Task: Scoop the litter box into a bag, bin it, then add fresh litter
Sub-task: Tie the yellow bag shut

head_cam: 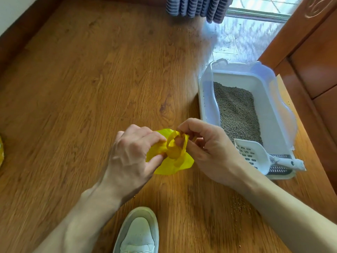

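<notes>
Item, nearest me: my left hand and right hand both pinched shut on a crumpled yellow plastic bag, a twisted loop between the fingertips, its long axis unclear, bare wooden floor open leftward. Right of the grip: white slotted scoop, handle pointing right, at the near end of the white litter box. Its grey granular litter runs lengthwise away from me.

A room in a home: a wood-grain plank floor with a white wall and dark skirting at its top left edge, a ribbed radiator at the far edge beside a bright tiled doorway, carved wooden furniture along the right edge, and a cat's litter box with its scoop standing on the floor beside it
</notes>
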A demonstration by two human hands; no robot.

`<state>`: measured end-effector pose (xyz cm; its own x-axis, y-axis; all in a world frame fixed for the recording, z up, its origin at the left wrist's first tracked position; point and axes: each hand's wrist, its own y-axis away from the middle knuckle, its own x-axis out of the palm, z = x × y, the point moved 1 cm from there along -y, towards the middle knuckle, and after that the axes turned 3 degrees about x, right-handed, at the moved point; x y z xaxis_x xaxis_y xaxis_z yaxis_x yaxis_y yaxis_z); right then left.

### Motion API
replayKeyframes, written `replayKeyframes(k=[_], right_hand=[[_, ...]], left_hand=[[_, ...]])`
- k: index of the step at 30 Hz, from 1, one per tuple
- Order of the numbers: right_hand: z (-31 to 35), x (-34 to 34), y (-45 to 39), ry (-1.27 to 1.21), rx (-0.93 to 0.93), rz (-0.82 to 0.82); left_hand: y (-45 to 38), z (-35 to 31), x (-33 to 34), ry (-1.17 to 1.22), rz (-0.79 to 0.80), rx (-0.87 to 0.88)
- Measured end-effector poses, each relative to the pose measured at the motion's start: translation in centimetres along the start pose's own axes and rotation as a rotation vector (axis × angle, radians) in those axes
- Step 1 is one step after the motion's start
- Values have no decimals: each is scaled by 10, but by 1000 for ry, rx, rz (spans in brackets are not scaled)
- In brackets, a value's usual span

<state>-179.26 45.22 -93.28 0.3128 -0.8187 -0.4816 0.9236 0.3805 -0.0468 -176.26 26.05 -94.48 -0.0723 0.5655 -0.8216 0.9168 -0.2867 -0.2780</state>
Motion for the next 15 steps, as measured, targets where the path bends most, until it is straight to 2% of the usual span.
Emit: replayKeyframes(k=[4,9,15], right_hand=[[-1,-2,-1,-58,12,-36],[-2,-9,2,-167,40,66],[-6,-14,1,-102,61,155]], left_hand=[[4,-4,4,79,-34,-34],[4,0,4,196,-63,-53],[3,1,1,253,-79,-95]])
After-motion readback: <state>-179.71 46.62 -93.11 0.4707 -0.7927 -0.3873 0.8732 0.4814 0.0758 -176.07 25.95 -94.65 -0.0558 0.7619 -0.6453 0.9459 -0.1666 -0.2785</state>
